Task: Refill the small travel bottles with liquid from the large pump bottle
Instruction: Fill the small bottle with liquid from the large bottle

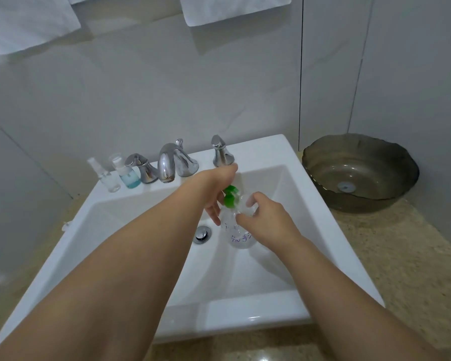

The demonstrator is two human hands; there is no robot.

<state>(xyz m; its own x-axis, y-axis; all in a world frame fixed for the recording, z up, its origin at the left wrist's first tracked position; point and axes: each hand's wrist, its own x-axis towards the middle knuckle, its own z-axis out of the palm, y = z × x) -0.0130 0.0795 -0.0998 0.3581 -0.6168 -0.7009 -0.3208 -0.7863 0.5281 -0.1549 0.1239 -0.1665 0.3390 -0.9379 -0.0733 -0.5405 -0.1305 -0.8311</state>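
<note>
Mid-fill: left hand (215,194) grips the green-topped pump bottle (238,230), right hand (264,220) pinches a clear travel bottle (246,208); two small bottles (126,175) wait by the tap.

One marking is noted: handwritten purple characters on the clear wall of the large pump bottle (238,234), at centre frame over the sink basin. The writing appears to be Chinese script in two short rows, the lower row being the plainer, but it is partly covered by the right hand (267,221) and blurred, so no character can be read with certainty. No legible text, brand or number is found on the two small travel bottles (120,174) at left of centre.
</note>
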